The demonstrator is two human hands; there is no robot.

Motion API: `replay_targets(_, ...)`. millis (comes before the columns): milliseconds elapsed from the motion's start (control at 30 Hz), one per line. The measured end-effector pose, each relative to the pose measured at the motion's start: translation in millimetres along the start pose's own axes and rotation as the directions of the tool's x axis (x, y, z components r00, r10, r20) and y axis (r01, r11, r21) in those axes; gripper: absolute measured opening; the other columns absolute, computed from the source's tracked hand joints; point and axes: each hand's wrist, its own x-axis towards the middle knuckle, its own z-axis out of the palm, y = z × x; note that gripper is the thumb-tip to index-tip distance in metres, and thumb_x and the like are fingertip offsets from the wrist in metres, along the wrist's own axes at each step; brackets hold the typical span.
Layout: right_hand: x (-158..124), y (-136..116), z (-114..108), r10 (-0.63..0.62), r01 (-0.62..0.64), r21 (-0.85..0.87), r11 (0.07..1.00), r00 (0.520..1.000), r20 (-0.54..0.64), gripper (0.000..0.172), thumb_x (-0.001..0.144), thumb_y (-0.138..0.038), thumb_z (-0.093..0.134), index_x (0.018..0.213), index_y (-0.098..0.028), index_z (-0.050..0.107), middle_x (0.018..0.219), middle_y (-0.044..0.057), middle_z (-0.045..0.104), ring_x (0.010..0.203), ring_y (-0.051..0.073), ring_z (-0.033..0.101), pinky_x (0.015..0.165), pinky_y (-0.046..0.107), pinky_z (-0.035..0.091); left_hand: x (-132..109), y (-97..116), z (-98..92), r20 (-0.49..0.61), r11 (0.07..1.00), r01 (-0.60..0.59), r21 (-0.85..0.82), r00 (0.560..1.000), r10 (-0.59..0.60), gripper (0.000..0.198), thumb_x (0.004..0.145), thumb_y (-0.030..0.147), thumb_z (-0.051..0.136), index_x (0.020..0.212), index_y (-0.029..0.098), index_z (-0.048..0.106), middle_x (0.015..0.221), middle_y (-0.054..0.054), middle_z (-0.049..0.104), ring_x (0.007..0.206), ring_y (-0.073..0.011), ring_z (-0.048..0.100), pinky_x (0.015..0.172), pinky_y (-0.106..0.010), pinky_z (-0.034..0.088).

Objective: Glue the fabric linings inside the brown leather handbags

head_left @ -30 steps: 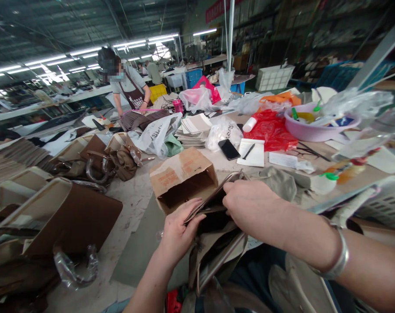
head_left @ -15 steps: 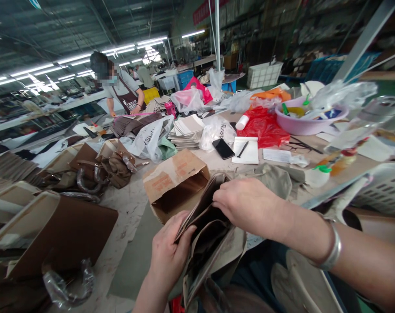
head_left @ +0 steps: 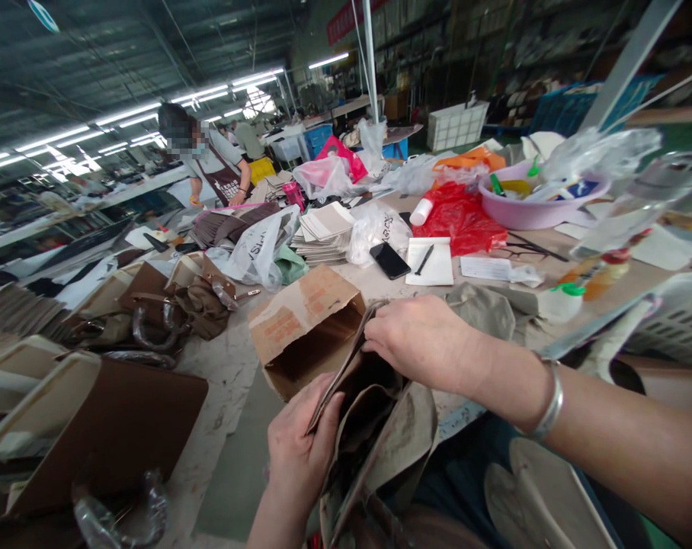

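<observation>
An unfinished brown bag (head_left: 354,473) hangs between my hands at the table's near edge, its mouth spread and its dark inside showing. My left hand (head_left: 303,435) pinches the near part of the bag's upper rim, with the thumb on the inner side. Farther along the same rim, my right hand (head_left: 418,335) is closed on the edge with its fingertips bent over it. A pale olive lining flap hangs down on the right side. Just behind the bag lies an open cardboard box (head_left: 305,313), its dark opening turned toward me. The bag's lower part is out of view.
Brown bags with plastic-wrapped handles (head_left: 120,503) stand at left. Beyond the box are a phone (head_left: 390,261), a notepad (head_left: 437,271) with a pen, a red plastic bag (head_left: 460,221) and a purple basin (head_left: 523,213). A co-worker (head_left: 217,164) stands across the table.
My right hand has shifted slightly left and up along the bag's rim. The left hand keeps its grip on the edge. The camera view has tilted a little.
</observation>
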Motion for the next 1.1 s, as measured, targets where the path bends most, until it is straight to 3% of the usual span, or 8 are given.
replay_targets(600,2.9,0.7,-5.2,0.081,-0.083,0.06,0.995,0.996,0.023,0.019,0.089,-0.031,0.054,0.081,-0.019,0.066,0.082,0.005,0.072,0.076,0.022,0.068,0.055,0.027,0.04,-2.1,3.2,2.6,0.041,0.993,0.117,-0.02,0.992,-0.116,0.024,0.09,0.024,0.054,0.109,0.02,0.069,0.108,-0.005,0.073,0.097,-0.0204,0.069,0.089,-0.029,0.054)
replay_targets(700,1.8,0.3,-4.9,0.095,-0.092,0.08,0.992,0.995,-0.024,0.013,0.088,-0.028,0.056,0.093,-0.019,0.063,0.082,0.004,0.072,0.075,0.021,0.068,0.054,0.026,0.039,-0.8,3.9,3.0,0.041,0.99,0.139,-0.023,0.99,-0.138,0.024,0.09,0.025,0.054,0.108,0.02,0.07,0.108,-0.004,0.073,0.098,-0.0205,0.068,0.09,-0.03,0.053)
replay_targets(800,1.5,0.5,-4.6,0.079,-0.075,0.093,0.993,0.996,-0.048,0.021,0.087,-0.027,0.057,0.107,-0.02,0.059,0.083,0.003,0.072,0.074,0.019,0.067,0.054,0.025,0.038,1.4,4.8,2.3,0.053,0.988,0.149,-0.032,0.988,-0.147,0.024,0.09,0.026,0.054,0.107,0.02,0.07,0.108,-0.004,0.073,0.098,-0.0198,0.068,0.09,-0.029,0.053)
replay_targets(900,3.1,1.9,-4.1,0.032,-0.029,0.105,0.994,0.999,-0.021,0.012,0.088,-0.024,0.055,0.095,-0.022,0.065,0.083,0.003,0.071,0.076,0.018,0.067,0.055,0.024,0.037,1.8,4.2,2.1,0.058,0.988,0.149,-0.036,0.987,-0.147,0.024,0.091,0.027,0.053,0.107,0.021,0.07,0.108,-0.004,0.073,0.098,-0.02,0.068,0.09,-0.029,0.053)
replay_targets(1100,8.1,3.5,-3.7,0.004,-0.005,0.112,0.994,1.0,0.009,0.013,0.085,-0.02,0.056,0.081,-0.019,0.068,0.08,0.005,0.071,0.074,0.02,0.067,0.057,0.025,0.041,-0.3,-1.1,-2.0,0.096,0.988,0.155,-0.021,0.984,-0.152,0.027,0.09,0.03,0.053,0.11,0.022,0.069,0.11,-0.005,0.072,0.101,-0.0234,0.068,0.091,-0.036,0.053)
